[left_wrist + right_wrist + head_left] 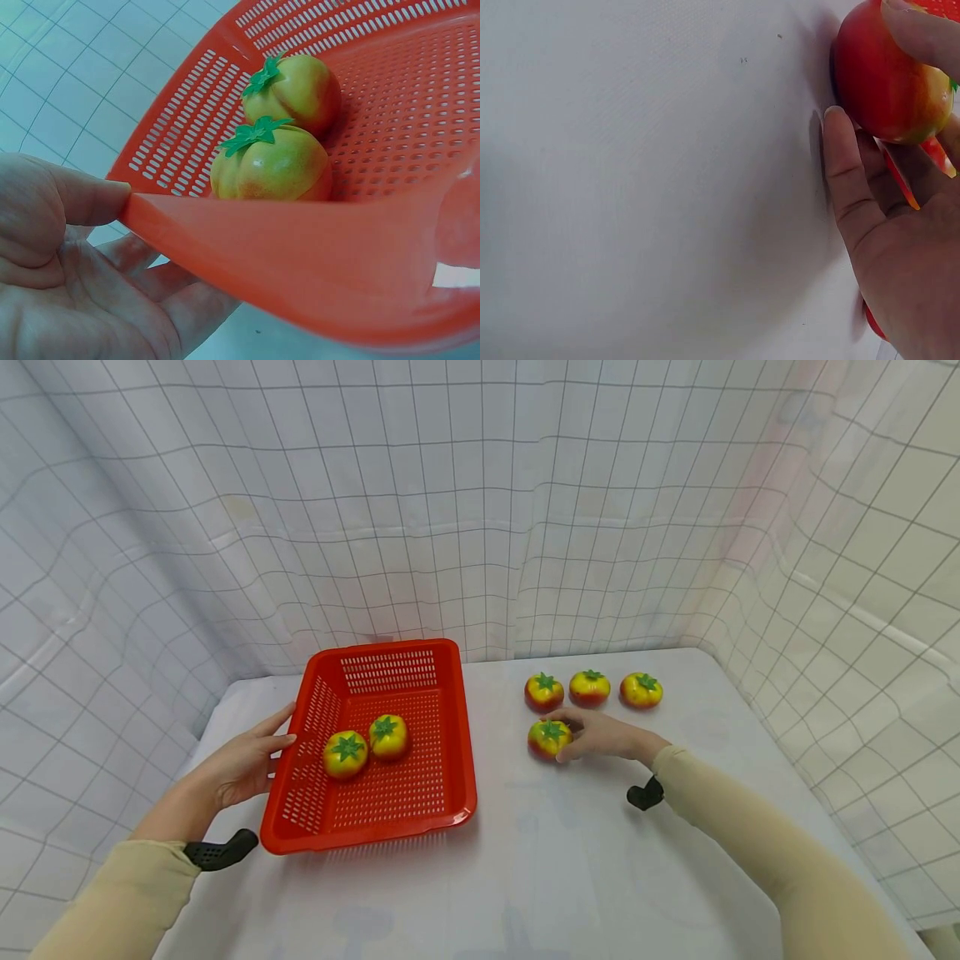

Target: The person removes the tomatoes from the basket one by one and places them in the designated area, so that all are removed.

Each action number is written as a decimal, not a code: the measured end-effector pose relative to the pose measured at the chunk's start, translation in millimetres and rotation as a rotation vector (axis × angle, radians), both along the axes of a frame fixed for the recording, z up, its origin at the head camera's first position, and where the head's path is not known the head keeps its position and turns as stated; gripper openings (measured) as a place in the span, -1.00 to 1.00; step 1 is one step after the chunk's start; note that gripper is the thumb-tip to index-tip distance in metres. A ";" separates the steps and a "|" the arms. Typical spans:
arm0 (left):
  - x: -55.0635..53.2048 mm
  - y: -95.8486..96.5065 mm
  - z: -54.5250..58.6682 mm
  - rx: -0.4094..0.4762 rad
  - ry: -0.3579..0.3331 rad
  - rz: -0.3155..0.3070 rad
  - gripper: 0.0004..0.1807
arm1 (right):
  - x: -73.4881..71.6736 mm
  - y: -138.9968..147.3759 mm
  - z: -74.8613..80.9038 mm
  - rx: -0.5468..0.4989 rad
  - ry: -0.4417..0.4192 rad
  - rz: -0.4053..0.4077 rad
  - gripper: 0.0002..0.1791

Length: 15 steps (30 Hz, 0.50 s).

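Observation:
A red perforated plastic basket [467, 752] stands on the left of the table, with two yellow-and-red tomatoes [345, 755] with green leafy tops inside it. My left hand [243, 767] holds its left rim; in the left wrist view the thumb [101, 201] lies on the rim and the other fingers are underneath. To the right of the basket, my right hand [600, 735] grips another tomato [547, 739] lying on the table. Seen from the right wrist, its thumb is on this tomato [877, 75] and the fingers reach along its other side, partly hidden.
Behind the right hand, three more tomatoes [589, 688] sit in a row on the white-covered table [540, 877]. White curtains [480, 510] with a grid pattern hang at the back and both sides.

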<state>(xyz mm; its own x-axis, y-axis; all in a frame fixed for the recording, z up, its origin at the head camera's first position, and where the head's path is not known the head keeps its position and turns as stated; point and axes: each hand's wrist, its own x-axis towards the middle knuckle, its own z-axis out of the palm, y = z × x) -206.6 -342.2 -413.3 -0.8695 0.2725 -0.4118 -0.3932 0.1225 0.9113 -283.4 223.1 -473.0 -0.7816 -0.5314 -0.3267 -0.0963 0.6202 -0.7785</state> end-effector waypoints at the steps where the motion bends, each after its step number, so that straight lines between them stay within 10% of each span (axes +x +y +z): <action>1: 0.0 0.1 0.0 -0.001 -0.001 0.001 -0.22 | 0.1 0.1 0.2 0.002 0.000 -0.001 -0.21; 15: -0.5 0.3 -1.7 -0.008 0.005 0.002 -0.24 | -0.5 2.8 -1.1 -0.004 0.000 0.004 -0.20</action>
